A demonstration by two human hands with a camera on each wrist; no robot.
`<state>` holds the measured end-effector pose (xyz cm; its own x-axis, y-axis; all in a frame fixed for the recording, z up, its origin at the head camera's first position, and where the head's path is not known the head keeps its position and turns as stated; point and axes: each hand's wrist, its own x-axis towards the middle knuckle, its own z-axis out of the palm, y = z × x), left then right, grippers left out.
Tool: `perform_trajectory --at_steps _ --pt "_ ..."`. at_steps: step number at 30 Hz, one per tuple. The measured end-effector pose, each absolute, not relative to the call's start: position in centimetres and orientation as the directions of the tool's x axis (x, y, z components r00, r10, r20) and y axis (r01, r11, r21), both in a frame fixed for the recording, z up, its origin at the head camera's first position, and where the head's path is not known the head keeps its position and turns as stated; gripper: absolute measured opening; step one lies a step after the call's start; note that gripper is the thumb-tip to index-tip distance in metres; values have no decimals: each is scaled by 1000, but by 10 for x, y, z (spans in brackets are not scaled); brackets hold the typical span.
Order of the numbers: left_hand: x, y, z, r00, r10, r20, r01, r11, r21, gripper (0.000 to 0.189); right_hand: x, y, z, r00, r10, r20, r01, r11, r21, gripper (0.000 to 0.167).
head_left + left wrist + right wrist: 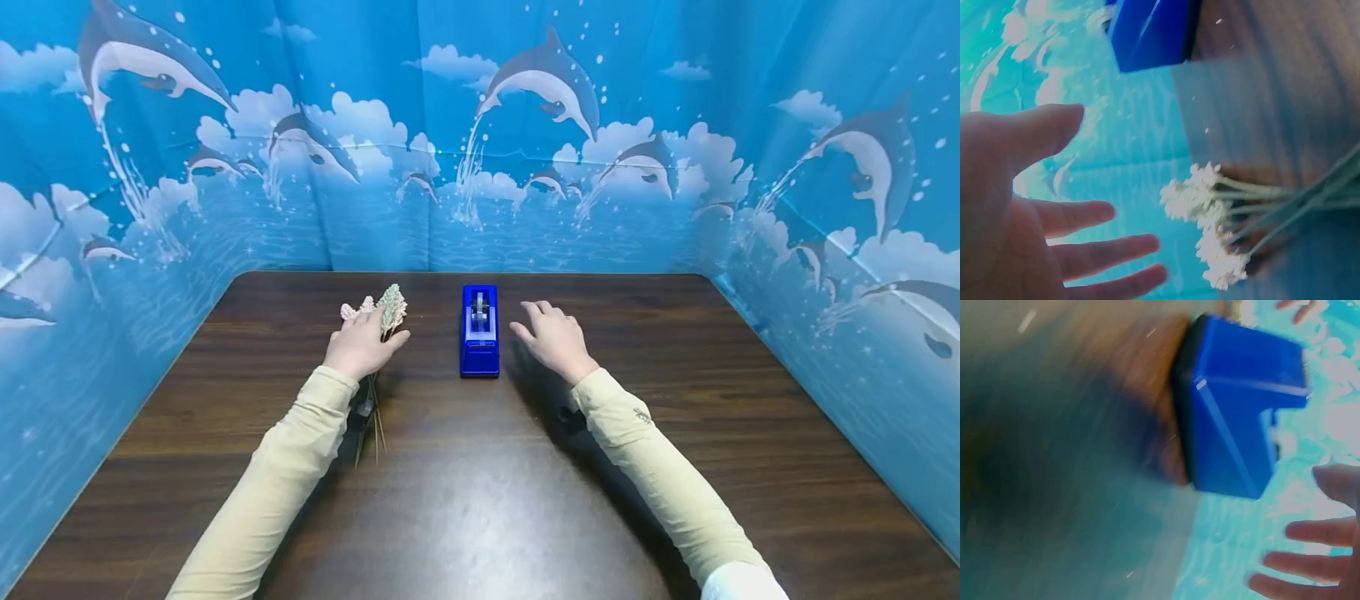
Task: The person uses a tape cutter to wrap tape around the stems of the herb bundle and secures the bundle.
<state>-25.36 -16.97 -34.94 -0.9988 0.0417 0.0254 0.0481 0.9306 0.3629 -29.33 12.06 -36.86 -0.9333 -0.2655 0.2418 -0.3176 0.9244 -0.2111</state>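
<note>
A bunch of small artificial flowers (pixel 393 310), pale green and pinkish white on thin stems, lies on the table left of the middle. My left hand (pixel 363 343) hovers over it with fingers spread; in the left wrist view the flower heads (pixel 1210 225) show apart from the fingertips. A blue tape dispenser (pixel 480 350) with a roll in its top stands upright at the middle of the table. To its right is my right hand (pixel 557 340), fingers extended and holding nothing. In the right wrist view the dispenser (pixel 1241 412) sits beyond the fingertips.
Everything rests on a dark brown wooden table (pixel 480 467) with rounded far corners. A blue curtain (pixel 390 225) printed with dolphins and clouds surrounds the back and both sides.
</note>
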Motion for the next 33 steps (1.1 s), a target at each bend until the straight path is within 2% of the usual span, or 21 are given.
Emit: perform_trajectory --at_steps 5,10,16,23,29,33 --pt "-255 -187 -342 -999 22 -25 12 936 352 68 -280 108 -356 -901 -265 343 -355 906 -233 23" --pt "-259 -204 -349 -994 4 -109 -33 942 335 46 -265 89 -348 -864 -340 371 -440 869 -227 33" --pt "-261 -213 -356 -967 27 -255 -78 916 394 45 -248 56 -343 -808 -468 358 -555 809 -195 30" --pt "-265 -210 -360 -937 55 -346 -119 878 464 43 -243 10 -349 -769 -595 235 -637 741 -210 29" --pt "-266 -207 -365 -919 55 -390 -159 853 497 36 -243 -22 -363 -774 -625 103 -630 745 -218 21" --pt "-265 -204 -370 -921 43 -387 -163 859 485 33 -242 -37 -373 -769 -640 12 -624 745 -235 21"
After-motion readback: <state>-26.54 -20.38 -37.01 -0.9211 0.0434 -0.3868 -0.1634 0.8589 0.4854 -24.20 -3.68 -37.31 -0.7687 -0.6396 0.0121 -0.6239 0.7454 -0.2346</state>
